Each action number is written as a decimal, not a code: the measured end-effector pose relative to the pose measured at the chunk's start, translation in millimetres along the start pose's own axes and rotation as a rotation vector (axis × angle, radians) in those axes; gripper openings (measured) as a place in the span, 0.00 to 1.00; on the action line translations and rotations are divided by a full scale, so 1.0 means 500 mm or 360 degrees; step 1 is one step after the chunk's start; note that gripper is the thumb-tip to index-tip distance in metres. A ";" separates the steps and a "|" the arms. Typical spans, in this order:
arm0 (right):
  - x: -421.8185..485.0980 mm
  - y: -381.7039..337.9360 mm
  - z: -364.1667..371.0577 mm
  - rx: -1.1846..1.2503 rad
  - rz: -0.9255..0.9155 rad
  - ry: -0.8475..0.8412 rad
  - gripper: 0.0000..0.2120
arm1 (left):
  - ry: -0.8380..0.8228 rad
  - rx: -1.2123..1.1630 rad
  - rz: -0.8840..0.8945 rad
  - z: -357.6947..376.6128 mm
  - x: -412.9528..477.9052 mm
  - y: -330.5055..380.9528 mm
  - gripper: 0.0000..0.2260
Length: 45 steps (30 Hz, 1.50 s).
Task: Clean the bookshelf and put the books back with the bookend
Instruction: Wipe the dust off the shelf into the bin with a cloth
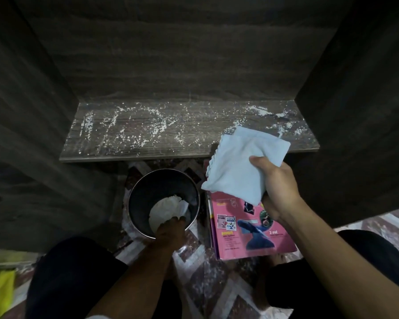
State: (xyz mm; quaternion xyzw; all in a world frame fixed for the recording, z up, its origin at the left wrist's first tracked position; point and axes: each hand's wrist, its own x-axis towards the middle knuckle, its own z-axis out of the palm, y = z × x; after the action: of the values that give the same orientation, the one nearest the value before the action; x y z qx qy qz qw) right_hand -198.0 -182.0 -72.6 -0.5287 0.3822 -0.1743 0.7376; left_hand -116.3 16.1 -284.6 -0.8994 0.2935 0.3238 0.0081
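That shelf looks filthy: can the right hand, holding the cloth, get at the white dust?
Probably yes: the right hand holds the cloth over the front edge of the shelf, and nothing stands between it and the dust.

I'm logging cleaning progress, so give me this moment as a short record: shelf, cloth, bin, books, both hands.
shelf: bare of books, strewn with white powder
cloth: pale blue, folded, over the shelf's right front edge
right hand: grips the cloth
left hand: grips the bin's near rim
bin: metal, on the floor, white crumpled paper inside
books: pink book lies flat on the floor, right of the bin
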 end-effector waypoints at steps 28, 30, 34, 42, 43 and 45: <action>0.063 -0.028 0.037 -0.0087 0.0069 -0.0019 0.11 | -0.0019 0.0672 0.0226 -0.180 -0.104 -0.029 0.17; 0.086 -0.053 0.032 -0.0175 0.0047 0.0019 0.11 | -0.0015 0.0629 0.0247 -0.201 -0.112 -0.025 0.18; 0.142 -0.123 0.010 -0.0369 -0.0124 0.0169 0.14 | 0.0029 0.0609 0.0394 -0.225 -0.129 -0.021 0.19; 0.256 -0.266 -0.073 -0.1974 -0.0752 0.0667 0.23 | 0.0109 0.0387 0.0596 -0.220 -0.113 -0.020 0.26; 0.267 -0.273 -0.079 -0.2196 -0.0762 0.0700 0.23 | 0.0114 0.0391 0.0586 -0.222 -0.117 -0.018 0.26; 0.282 -0.271 -0.084 -0.2618 -0.0742 0.0715 0.20 | 0.0110 0.0501 0.0517 -0.221 -0.113 -0.012 0.20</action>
State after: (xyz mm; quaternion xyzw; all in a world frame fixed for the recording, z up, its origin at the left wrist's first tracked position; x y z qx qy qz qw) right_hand -118.4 -353.9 -8.4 -0.9096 0.4049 -0.0898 -0.0231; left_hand -84.1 27.8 -165.2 -0.8386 0.4814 0.2400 0.0861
